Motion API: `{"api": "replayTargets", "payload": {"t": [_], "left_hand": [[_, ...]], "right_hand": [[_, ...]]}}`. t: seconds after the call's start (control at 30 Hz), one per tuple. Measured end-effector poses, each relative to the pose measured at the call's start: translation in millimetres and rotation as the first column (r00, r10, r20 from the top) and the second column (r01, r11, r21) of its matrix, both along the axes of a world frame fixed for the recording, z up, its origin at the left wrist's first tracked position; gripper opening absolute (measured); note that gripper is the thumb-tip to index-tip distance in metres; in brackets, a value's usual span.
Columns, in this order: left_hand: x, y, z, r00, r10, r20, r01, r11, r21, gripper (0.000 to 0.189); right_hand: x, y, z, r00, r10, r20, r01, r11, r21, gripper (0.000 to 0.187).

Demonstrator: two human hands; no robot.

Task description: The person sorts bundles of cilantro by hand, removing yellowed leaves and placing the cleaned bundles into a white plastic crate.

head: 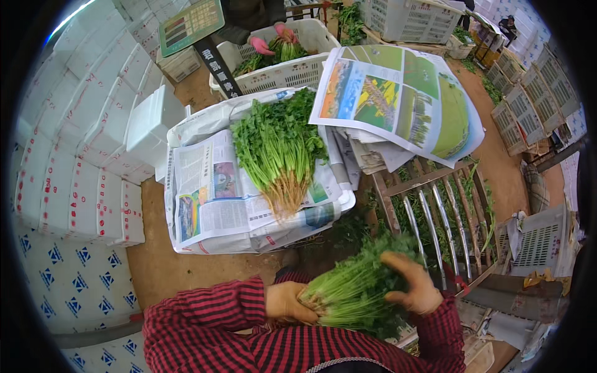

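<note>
My left hand [293, 302] is closed around the root end of a bunch of leafy green herbs [354, 293], probably coriander, held in front of my body. Over its leafy end, my right hand [413, 284] is spread with thumb and fingers apart; whether it touches the leaves cannot be told. Ahead of me another bunch of the herbs [280, 144] lies on newspaper [219, 214], its brown roots pointing towards me. The newspaper lines and overhangs a white plastic crate [347, 201].
A slatted metal rack [438, 224] with loose greens stands at right, beside stacked newspapers [396, 98]. White foam boxes [88, 196] are piled at left. Beyond the scale display [191, 28], a person's pink-gloved hands [261, 45] hold greens over a white crate [280, 72].
</note>
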State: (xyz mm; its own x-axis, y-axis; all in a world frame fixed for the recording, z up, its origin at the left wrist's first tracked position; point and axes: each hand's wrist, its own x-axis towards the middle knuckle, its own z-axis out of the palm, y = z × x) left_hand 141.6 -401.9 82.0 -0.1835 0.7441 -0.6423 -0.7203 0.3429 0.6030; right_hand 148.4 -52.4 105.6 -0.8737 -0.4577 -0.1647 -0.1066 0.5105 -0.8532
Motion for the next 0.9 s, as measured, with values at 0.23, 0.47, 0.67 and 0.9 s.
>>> {"api": "replayTargets", "payload": {"t": [0.23, 0.47, 0.67, 0.9], "left_hand": [[-100, -166, 141, 0.584, 0.684, -0.437, -0.711, 0.691, 0.131, 0.058], [-154, -221, 112, -0.019, 0.844, -0.536, -0.843, 0.275, 0.463, 0.036], [-143, -154, -60, -0.269, 0.879, -0.394, -0.925, -0.121, 0.36, 0.032], [-122, -129, -119, -0.029, 0.996, -0.082, -0.998, -0.024, 0.056, 0.026]], "right_hand": [[-23, -64, 16, 0.855, -0.518, 0.025, 0.474, 0.762, -0.441, 0.075], [-85, -202, -9, 0.965, -0.222, 0.137, 0.259, 0.879, -0.401, 0.06], [-152, -278, -80, 0.957, -0.212, 0.198, 0.284, 0.826, -0.486, 0.053], [-233, -368, -130, 0.953, -0.241, 0.183, 0.279, 0.934, -0.224, 0.06]]}}
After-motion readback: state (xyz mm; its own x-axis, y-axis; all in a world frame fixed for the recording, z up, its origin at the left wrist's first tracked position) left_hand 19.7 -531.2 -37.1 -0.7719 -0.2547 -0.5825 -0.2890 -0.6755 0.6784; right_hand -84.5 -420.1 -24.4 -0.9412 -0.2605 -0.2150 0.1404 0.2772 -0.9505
